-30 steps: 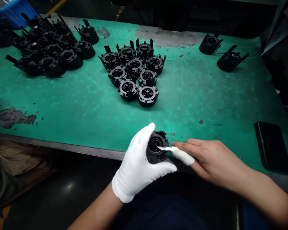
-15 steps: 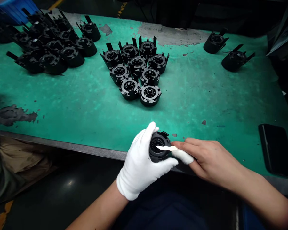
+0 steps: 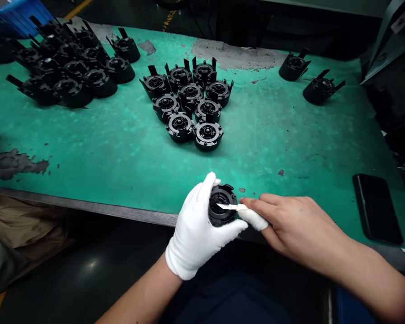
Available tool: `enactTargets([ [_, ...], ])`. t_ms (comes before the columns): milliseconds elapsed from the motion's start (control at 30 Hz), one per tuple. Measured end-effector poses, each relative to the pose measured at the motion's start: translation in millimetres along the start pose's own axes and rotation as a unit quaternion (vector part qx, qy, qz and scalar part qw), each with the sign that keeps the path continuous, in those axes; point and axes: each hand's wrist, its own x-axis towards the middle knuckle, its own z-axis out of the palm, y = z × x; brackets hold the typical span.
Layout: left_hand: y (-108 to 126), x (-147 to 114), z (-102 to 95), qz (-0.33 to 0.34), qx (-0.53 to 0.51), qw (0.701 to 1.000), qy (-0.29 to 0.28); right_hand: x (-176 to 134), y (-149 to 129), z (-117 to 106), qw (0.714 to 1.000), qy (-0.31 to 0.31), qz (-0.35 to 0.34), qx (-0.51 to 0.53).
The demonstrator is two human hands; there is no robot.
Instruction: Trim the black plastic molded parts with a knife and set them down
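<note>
Blade [image 3: 226,207] farther across part [image 3: 223,196], worn tabletop [image 3: 273,139] beyond

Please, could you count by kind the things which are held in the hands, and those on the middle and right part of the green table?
Black housings in the middle cluster: 9
Black housings at the upper right: 2
Black round part in the left hand: 1
Small knife in the right hand: 1
Black phone: 1
Total: 14
</note>
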Motion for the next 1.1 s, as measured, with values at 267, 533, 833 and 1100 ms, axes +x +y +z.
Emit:
enactTargets([
  [267,1.1,1.0,0.0,0.013,0.013,1.000,0.014,3.1,1.3,-0.7,0.996,0.011,0.023,0.089],
  [533,0.4,-0.2,-0.4,0.008,0.021,1.000,0.018,-16.7,-17.1,28.2,0.967,-0.035,0.042,0.249],
  [833,3.8,2.6,-4.1,0.017,0.027,0.999,0.007,-2.7,-19.6,23.3,0.975,-0.080,0.010,0.206],
  [1100,-1.5,1.2,-3.0,0.028,0.029,0.999,-0.004,-2.4,-7.2,-1.0,0.980,-0.043,-0.015,0.196],
])
